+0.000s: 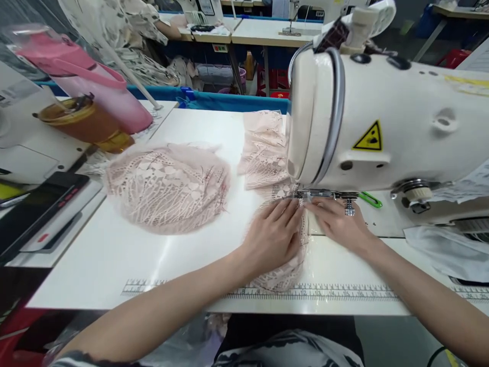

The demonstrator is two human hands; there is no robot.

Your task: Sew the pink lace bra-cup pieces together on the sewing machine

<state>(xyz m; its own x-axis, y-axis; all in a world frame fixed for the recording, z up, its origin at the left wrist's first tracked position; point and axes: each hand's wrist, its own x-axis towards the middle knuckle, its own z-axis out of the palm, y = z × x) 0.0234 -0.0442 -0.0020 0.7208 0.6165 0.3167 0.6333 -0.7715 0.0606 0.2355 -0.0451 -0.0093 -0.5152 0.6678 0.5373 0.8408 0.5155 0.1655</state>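
Observation:
Pale pink lace fabric (284, 272) runs under the needle area of a white sewing machine (412, 112). My left hand (273, 232) lies over the lace with its fingers stretched toward the presser foot, pressing it on the table. Just right of the needle area, my right hand (342, 221) rests at the fabric's edge, index finger extended and thumb apart; the machine's metal attachment (324, 194) hides part of its fingers. Beyond the foot, a gathered lace piece (265, 148) lies beside the machine head. Another rounded lace piece (168, 188) lies to the left.
A printed ruler strip (344, 293) runs along the front table edge. At left stand a pink bottle (91, 81), a brown cup (82, 125) and a black device (42, 211). A green tool (370, 199) lies behind my right hand. Another person's arm (168, 29) shows at the back.

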